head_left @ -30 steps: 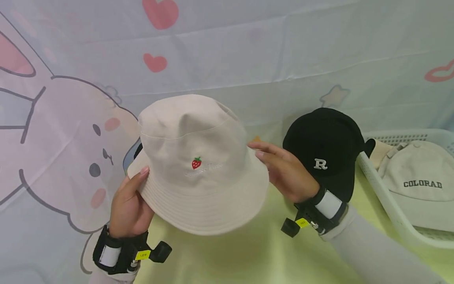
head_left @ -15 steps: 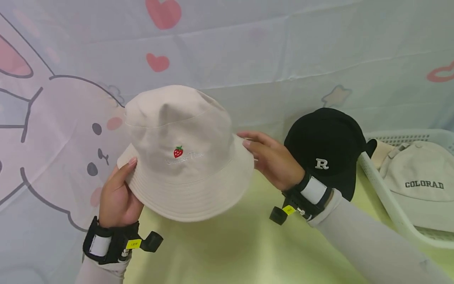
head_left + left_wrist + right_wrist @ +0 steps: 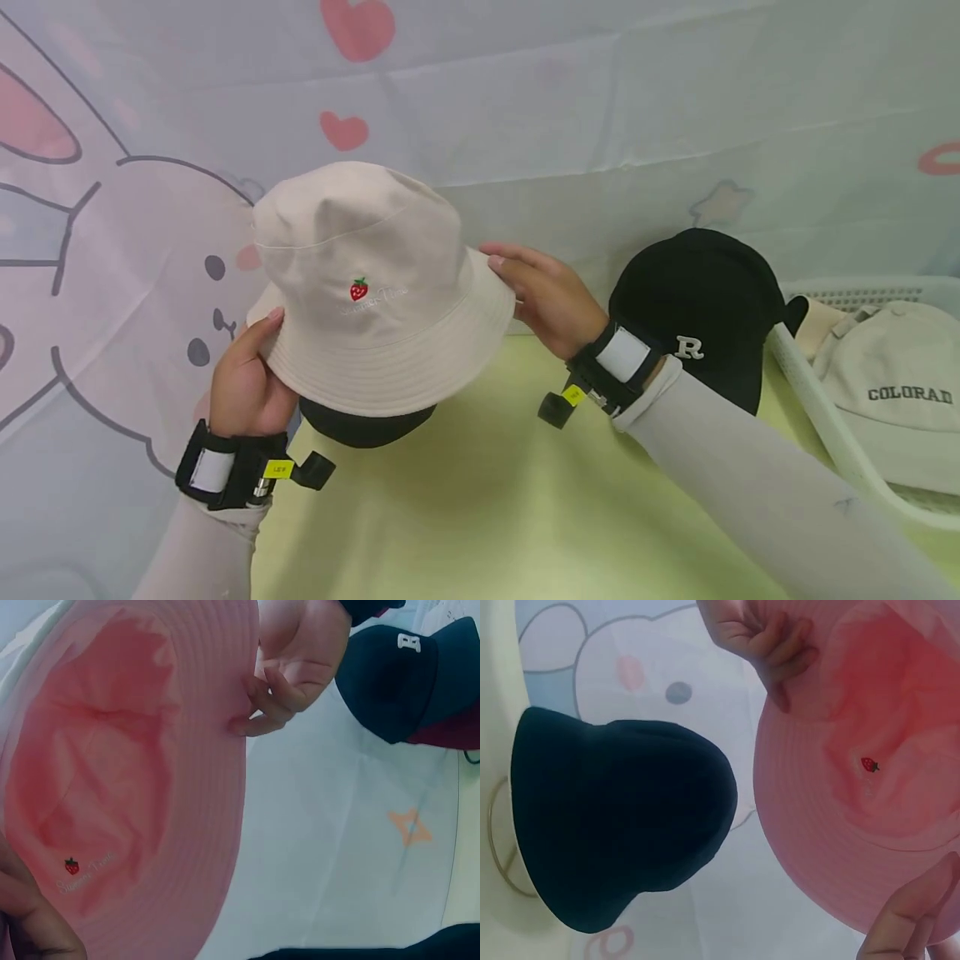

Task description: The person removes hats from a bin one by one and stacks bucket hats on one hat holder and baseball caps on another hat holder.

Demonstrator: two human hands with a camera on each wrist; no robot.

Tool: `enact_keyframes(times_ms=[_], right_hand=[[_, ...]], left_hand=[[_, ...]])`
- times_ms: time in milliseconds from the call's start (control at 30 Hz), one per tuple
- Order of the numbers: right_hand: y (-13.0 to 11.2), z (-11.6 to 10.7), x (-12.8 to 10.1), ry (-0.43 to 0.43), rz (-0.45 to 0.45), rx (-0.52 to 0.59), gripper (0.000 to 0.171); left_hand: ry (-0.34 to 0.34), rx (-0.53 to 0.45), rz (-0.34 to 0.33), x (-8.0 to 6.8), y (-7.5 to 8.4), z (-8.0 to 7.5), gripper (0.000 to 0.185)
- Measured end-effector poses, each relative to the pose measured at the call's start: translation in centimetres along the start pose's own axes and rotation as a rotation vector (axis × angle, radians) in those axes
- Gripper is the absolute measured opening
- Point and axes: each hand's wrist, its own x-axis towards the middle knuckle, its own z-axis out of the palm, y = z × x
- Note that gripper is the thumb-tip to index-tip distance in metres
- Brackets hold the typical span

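1. The left hand (image 3: 247, 387) pinches the brim of the cream bucket hat (image 3: 371, 287) at the hat's left edge, thumb on top and fingers curled under the brim.
2. The right hand (image 3: 543, 292) grips the opposite brim edge, fingers curled over it; the wrist views show fingertips (image 3: 251, 724) tucked against the pink lining.
3. Between the two hands, the bucket hat is held up off the table (image 3: 480, 500), crown upward, with a small embroidered strawberry (image 3: 359, 289) facing the person.
4. Directly under the bucket hat, a dark hat (image 3: 363, 425) rests on the table, peeking out beneath the front brim.
5. To the right of the bucket hat, beyond the right wrist, lies a black cap (image 3: 693, 308) marked with a white R.
6. Farther right of the bucket hat, a white basket (image 3: 810, 400) holds a cream cap (image 3: 896, 392) lettered COLORAD.
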Motion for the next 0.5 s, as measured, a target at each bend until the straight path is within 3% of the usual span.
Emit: enact_keyframes(times_ms=[267, 500], right_hand=[[0.2, 1.4, 2.1, 0.003, 0.022, -0.005, 0.043], [0.7, 2.9, 3.8, 0.005, 0.044, -0.048, 0.044]], left_hand=[[0.126, 0.11, -0.021, 1.0, 0.8, -1.0, 0.037], [0.162, 0.061, -0.055, 1.5, 1.5, -2.4, 0.038]])
